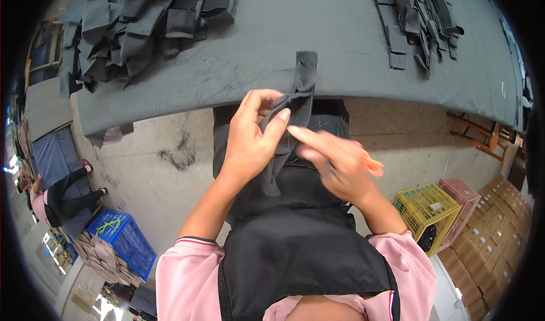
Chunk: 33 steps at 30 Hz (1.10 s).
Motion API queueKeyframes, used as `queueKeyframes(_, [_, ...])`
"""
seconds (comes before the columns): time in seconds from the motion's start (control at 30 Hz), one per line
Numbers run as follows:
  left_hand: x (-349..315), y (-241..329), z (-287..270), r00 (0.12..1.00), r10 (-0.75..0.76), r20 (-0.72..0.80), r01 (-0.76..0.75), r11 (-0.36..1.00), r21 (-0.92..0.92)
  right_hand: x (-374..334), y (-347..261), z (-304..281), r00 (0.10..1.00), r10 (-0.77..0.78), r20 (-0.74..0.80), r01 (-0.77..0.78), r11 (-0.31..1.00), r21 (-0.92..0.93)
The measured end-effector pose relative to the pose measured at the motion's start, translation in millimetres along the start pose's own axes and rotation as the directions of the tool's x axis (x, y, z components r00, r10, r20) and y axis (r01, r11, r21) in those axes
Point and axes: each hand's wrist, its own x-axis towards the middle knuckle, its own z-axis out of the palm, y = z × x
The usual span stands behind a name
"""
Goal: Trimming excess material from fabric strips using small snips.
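Blue crate (126, 240) at left; at right, yellow crate (432, 206), pink crate (464, 199), cardboard boxes (489, 238).

Beyond the grey strip (304, 106), a hand had room to pass over the tabletop (340, 31) between two obstacles: a large fabric heap (130, 25) to the strip's far left and a smaller pile (413, 17) to its far right. The left hand (252, 132) and right hand (338, 159) blocked the strip's sides.

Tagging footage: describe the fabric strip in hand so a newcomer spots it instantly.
Find the grey-covered table across the top, then the middle of its near edge. There the left hand pinches a dark grey fabric strip, its far end over the table. Unlike the left heap and right heap of strips, it is held, away from both.
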Motion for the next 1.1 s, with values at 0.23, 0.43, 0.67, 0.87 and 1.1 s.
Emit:
queueKeyframes(0.23, [-2.6,-19.2,-0.5,0.992,-0.101,0.072,0.117,0.958,-0.263,28.0,25.5,18.3,0.968,0.131,-0.215,-0.102,0.985,0.140])
queueKeyframes(0.43, [-6.0,-9.5,6.7,0.992,-0.120,-0.025,0.093,0.870,-0.484,29.3,26.8,19.9,0.944,0.295,-0.145,-0.232,0.911,0.340])
queueKeyframes(0.67, [-1.0,-18.2,12.2,0.970,-0.225,-0.090,0.140,0.824,-0.549,5.1,9.7,-6.5,0.891,0.454,-0.034,-0.279,0.605,0.746])
queueKeyframes(0.87, [0.4,-15.7,12.6,0.984,-0.092,-0.155,0.019,0.908,-0.419,13.8,7.0,-1.4,0.957,0.248,-0.153,-0.268,0.955,-0.126])
queueKeyframes(1.1, [-3.0,-10.8,15.1,0.984,-0.022,-0.176,-0.036,0.948,-0.317,20.4,5.4,1.5,0.989,-0.008,-0.144,-0.046,0.929,-0.368])
